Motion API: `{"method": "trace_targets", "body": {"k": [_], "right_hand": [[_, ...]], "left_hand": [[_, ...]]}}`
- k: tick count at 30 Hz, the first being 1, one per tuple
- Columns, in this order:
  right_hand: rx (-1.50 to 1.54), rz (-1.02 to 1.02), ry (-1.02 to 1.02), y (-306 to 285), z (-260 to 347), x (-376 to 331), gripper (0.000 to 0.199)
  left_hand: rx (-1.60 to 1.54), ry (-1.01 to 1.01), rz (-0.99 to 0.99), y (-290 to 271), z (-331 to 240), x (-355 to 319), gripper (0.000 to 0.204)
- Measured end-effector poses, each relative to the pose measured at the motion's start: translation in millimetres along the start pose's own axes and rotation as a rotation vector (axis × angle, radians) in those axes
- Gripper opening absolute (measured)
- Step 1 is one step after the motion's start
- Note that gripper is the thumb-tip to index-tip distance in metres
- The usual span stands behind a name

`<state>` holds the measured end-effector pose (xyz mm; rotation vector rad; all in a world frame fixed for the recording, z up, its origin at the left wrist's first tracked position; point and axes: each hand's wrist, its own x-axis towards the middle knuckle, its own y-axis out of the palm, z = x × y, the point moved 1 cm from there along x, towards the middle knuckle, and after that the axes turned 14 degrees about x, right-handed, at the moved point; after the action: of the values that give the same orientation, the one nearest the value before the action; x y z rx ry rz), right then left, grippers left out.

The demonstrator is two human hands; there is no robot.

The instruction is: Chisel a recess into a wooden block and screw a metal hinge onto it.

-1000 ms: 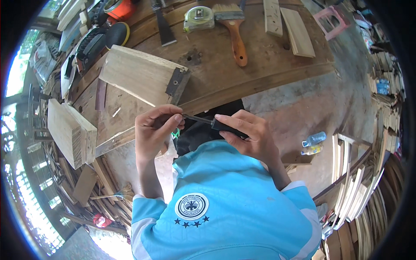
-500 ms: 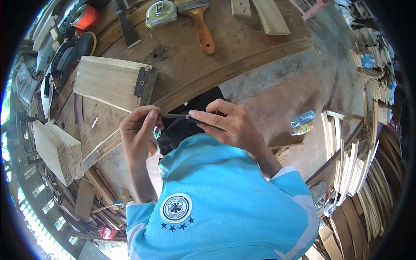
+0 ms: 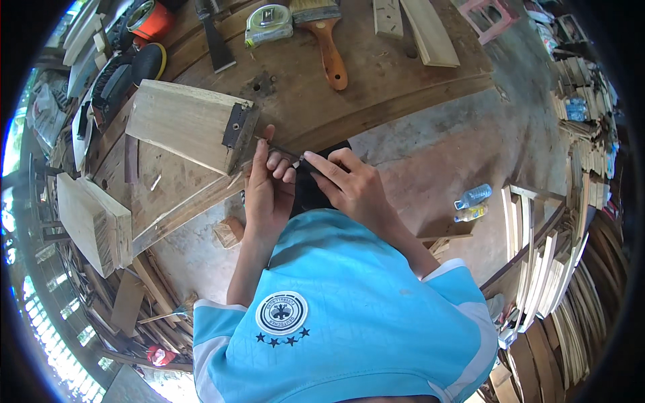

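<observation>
— How many things lie on the counter [image 3: 403, 101]?

— In the upper part of the frame: one paintbrush [image 3: 326, 37] with a wooden handle, one tape measure [image 3: 269, 23], one dark chisel-like tool [image 3: 213, 40], and two pale wood strips [image 3: 413, 27] side by side at the upper right. At the upper left sits one power sander [image 3: 124, 77]. One wide plank [image 3: 185, 124] with a dark metal plate [image 3: 235, 126] at its end lies left of centre, and one thick wood block [image 3: 94, 221] sits at the left edge.

— And off the counter?

— Two small bottles [image 3: 470, 201] lie on the floor at the right, near a stack of wood slats [image 3: 537, 255].

— Both hands are in view?

— Yes, two, at centre. The left hand [image 3: 269, 191] has its fingers [image 3: 279, 164] curled together around the thin end of a slim dark tool [image 3: 285, 156], the forefinger stretched up along it toward the plank's corner.

— The right one?

— The right hand [image 3: 353, 188] has its fingers clamped on the same tool's dark handle end, thumb on top. The tool runs between the two hands, just beside the plank's metal plate.
</observation>
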<state>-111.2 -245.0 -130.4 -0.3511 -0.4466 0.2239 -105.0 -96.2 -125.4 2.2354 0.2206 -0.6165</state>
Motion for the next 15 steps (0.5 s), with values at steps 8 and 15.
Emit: {"method": "trace_targets", "body": {"k": [8, 15], "right_hand": [[-0.052, 0.008, -0.033, 10, 1, 6, 0.037], [0.151, -0.031, 0.037, 8, 4, 13, 0.04]], "left_hand": [[-0.082, 0.016, -0.025, -7, -4, 3, 0.033], [0.184, -0.1, -0.098, -17, -12, -20, 0.028]]}}
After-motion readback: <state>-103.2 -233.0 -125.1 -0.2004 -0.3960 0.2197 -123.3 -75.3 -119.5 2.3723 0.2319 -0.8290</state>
